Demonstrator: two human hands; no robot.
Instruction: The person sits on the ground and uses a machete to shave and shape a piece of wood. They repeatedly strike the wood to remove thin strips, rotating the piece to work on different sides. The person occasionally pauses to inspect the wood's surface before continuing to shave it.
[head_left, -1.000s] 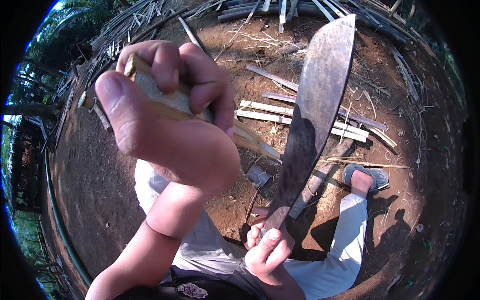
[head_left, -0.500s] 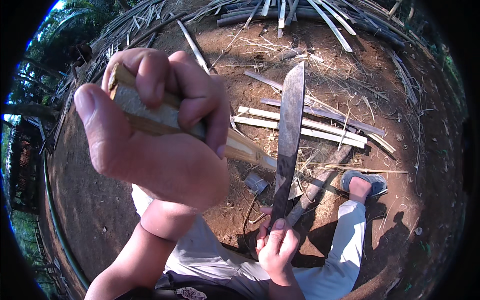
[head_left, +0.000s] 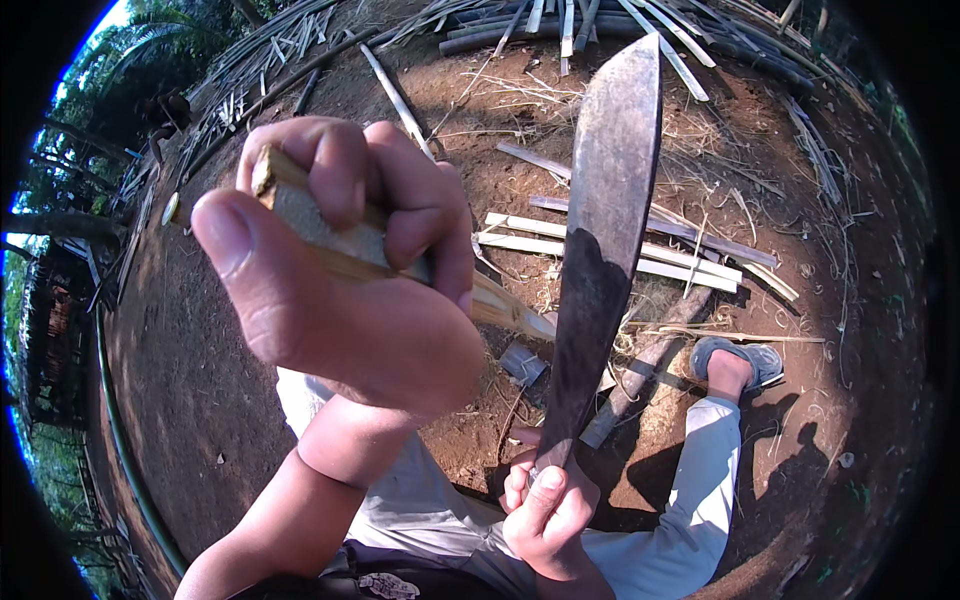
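Observation:
My left hand (head_left: 370,320), raised close to the camera, is wrapped round a split piece of bamboo (head_left: 510,308). One rough end of it sticks out past the thumb, and the rest slants down to the right until the blade covers its far part. Lower down, my right hand (head_left: 550,510) grips a machete (head_left: 612,180) with its fingers closed round the handle. The broad dark blade points up and away, its tip leaning slightly right. Whether the blade touches the bamboo cannot be told.
Pale split strips (head_left: 620,250) lie on the brown soil beyond the blade, among curly shavings. A log (head_left: 640,385) rests near my sandalled right foot (head_left: 738,365). A short cut piece (head_left: 522,364) lies between my legs. Bamboo poles (head_left: 530,35) are heaped at the far side.
The machete has come up closer to the camera, its tip higher and farther right. My left hand and the bamboo have shifted slightly right and down in the picture.

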